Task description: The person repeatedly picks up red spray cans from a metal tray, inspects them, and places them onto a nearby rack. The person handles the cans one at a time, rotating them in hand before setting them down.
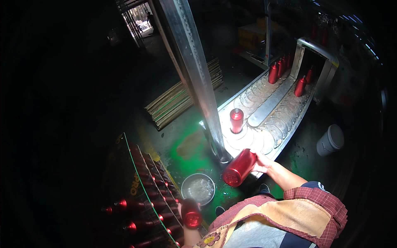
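My right hand (261, 162) is closed around a shiny red metal bottle (240, 168), tilted with its base toward me, over the near end of a looped conveyor (271, 105). Lower down, my left hand (180, 209) grips a second red bottle (191, 214), base facing up at me, beside a rack (135, 165) at the left. Its bottle hides most of that hand's fingers. One red bottle (236, 120) stands upright on the conveyor's near curve. Farther along, another red bottle (300, 87) stands on the right-hand lane, and several more are on the left-hand lane.
Several red bottles (133, 226) lie sideways in the rack. A round metal basin (198, 189) sits on the green floor between rack and conveyor. A metal post (194, 62) rises beside the conveyor. Bundled strips (171, 106) lie behind it; a white bucket (330, 140) stands right.
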The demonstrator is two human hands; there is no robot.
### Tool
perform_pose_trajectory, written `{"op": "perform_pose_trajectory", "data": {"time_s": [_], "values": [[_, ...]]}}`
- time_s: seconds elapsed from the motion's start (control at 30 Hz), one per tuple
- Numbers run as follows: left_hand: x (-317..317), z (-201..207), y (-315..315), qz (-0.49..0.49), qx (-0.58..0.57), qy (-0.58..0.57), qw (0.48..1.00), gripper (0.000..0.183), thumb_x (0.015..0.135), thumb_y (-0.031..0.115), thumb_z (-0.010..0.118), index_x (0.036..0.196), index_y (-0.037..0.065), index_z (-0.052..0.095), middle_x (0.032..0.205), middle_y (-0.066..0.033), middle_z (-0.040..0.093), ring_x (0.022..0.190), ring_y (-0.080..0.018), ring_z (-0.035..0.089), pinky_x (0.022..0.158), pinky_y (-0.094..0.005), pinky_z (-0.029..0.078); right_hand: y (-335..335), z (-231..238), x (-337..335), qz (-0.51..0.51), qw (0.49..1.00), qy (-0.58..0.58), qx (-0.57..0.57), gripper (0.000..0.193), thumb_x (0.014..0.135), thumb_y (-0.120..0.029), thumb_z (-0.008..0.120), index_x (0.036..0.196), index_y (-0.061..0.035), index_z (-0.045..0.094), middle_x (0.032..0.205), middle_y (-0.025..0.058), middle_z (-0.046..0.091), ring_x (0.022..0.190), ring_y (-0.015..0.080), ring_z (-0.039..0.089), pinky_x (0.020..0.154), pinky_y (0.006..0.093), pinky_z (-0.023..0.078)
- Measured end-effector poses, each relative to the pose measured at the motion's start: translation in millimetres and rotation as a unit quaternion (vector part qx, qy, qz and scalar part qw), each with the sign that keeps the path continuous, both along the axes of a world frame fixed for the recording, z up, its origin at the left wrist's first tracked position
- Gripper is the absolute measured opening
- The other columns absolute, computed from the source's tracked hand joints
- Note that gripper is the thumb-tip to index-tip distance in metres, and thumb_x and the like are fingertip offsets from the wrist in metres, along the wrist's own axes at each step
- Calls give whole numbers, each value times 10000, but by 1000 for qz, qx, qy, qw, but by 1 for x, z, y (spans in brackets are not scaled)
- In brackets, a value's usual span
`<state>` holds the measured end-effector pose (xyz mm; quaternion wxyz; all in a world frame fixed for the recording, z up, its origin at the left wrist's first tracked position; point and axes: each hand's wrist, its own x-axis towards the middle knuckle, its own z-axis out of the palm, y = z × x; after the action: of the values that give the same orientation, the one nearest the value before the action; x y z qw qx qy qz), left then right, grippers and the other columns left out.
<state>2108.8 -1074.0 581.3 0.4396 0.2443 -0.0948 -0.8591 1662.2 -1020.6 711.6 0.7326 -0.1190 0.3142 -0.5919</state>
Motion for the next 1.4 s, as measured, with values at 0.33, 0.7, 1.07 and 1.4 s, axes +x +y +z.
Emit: {"op": "perform_pose_trajectory", "data": {"time_s": [0.33,0.7,1.07,1.4], "values": [[-274,163,-15,-45,-197,-176,963,421,938,376,579,1200,47,570,1129,-143,654,1013,-258,635,878,-417,534,31,62,-294,-267,672,689,-31,435,824,-183,706,1249,-166,615,1195,91,625,1163,272,541,1031,362,437],[-640,166,-59,19,-691,-529,492,312,744,170,775,1055,164,755,1262,-115,568,1146,-322,503,990,-392,426,-65,-20,-395,-240,556,793,74,483,748,-187,747,1192,-350,649,1398,194,351,1228,438,410,985,457,469],[-550,145,-13,17,-660,-422,621,311,793,-1,726,1076,123,752,1290,-134,554,1091,-224,579,902,-324,493,25,-28,-344,-494,619,591,-154,355,809,84,612,1106,-91,699,1201,104,512,956,195,586,813,294,504],[-364,180,74,-37,-355,-461,813,87,869,-17,659,937,-16,713,858,-15,626,677,-83,572,600,-222,474,91,-42,-186,-400,762,498,-101,244,827,120,499,949,-3,672,975,51,521,732,104,558,618,217,472]]}}
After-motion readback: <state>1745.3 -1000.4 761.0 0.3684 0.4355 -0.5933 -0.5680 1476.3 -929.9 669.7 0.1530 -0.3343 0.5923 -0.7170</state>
